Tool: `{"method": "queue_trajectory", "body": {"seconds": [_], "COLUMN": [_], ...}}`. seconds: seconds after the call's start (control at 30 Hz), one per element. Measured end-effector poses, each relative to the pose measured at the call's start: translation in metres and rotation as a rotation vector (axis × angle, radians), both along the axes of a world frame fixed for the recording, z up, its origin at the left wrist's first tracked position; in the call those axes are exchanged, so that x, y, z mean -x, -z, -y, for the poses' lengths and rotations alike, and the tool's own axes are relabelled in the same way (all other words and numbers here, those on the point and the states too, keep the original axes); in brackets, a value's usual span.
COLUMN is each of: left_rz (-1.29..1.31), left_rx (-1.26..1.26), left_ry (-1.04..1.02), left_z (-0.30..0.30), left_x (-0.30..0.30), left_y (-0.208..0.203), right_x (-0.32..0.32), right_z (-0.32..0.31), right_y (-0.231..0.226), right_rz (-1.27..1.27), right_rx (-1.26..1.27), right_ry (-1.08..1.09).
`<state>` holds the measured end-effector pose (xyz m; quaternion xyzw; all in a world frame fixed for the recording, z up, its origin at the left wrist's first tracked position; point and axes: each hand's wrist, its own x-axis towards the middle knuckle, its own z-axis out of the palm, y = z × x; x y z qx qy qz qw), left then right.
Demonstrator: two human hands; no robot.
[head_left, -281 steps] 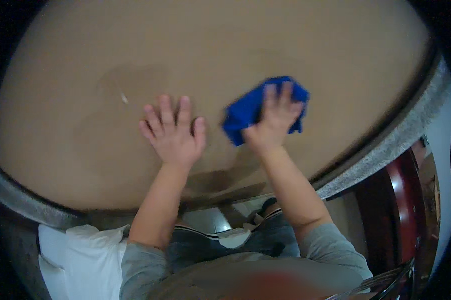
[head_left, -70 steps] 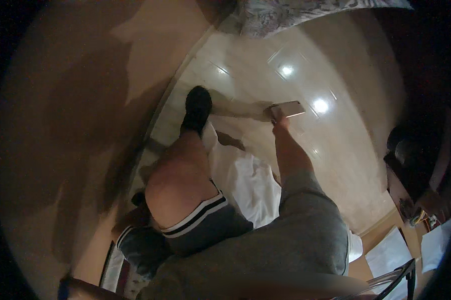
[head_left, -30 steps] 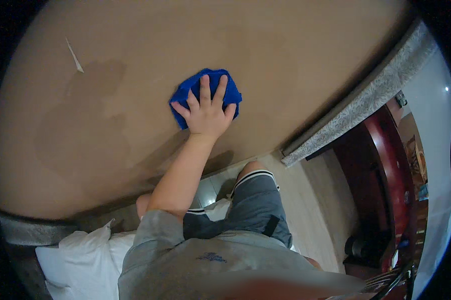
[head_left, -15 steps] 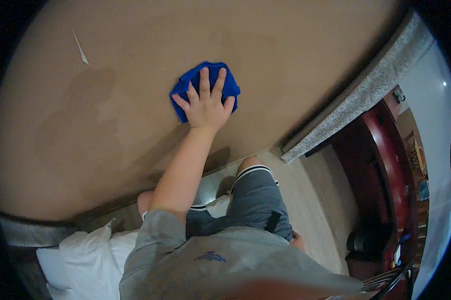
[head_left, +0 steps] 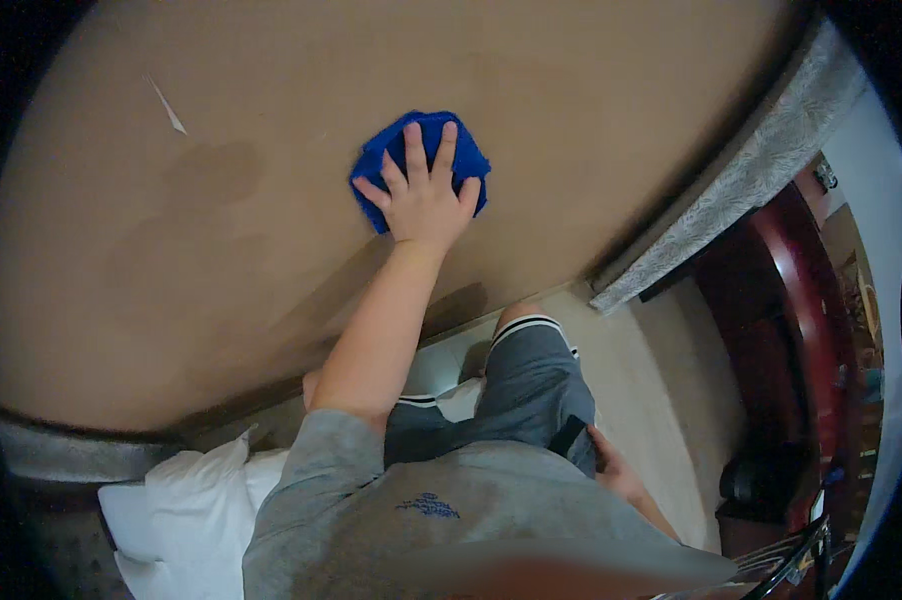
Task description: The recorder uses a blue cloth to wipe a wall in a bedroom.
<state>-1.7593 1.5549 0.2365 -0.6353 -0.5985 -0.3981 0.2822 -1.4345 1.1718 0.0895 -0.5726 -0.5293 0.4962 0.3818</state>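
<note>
My left hand (head_left: pixel 427 200) lies with its fingers spread over a folded blue cloth (head_left: pixel 371 170), holding it pressed flat against the brown wall (head_left: pixel 571 130). Cloth edges stick out around the fingertips and beside the thumb. The left arm reaches out nearly straight. Low at my right side, my right hand (head_left: pixel 611 460) hangs against the grey shorts (head_left: pixel 531 400). Its fingers are partly hidden there, and I cannot make out anything in it.
A pale torn strip (head_left: pixel 171 112) marks the wall at upper left. White bedding (head_left: pixel 196 505) lies at lower left. At right, a patterned grey curtain (head_left: pixel 711 210) hangs before dark red furniture (head_left: pixel 801 270). Pale flooring (head_left: pixel 641 380) runs along the wall's foot.
My left hand and the cloth have slid slightly up the wall. The view has shifted a little, and more of my right hand and forearm shows beside the shorts.
</note>
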Motion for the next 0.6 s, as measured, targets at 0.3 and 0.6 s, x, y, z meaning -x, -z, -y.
{"method": "queue_trajectory", "body": {"seconds": [0.3,0.6], "left_rz": [-0.028,0.004], "left_rx": [-0.034,0.080], "left_ry": [0.078,0.134], "left_z": [-0.001,0.007], "left_x": [0.015,0.008], "left_y": [-0.003,0.000], "right_x": [0.030,0.055], "right_z": [-0.016,-0.057], "right_y": [0.009,-0.036], "right_rz": [0.278,0.148], "right_rx": [0.056,0.258], "right_ry": [0.168,0.064]}}
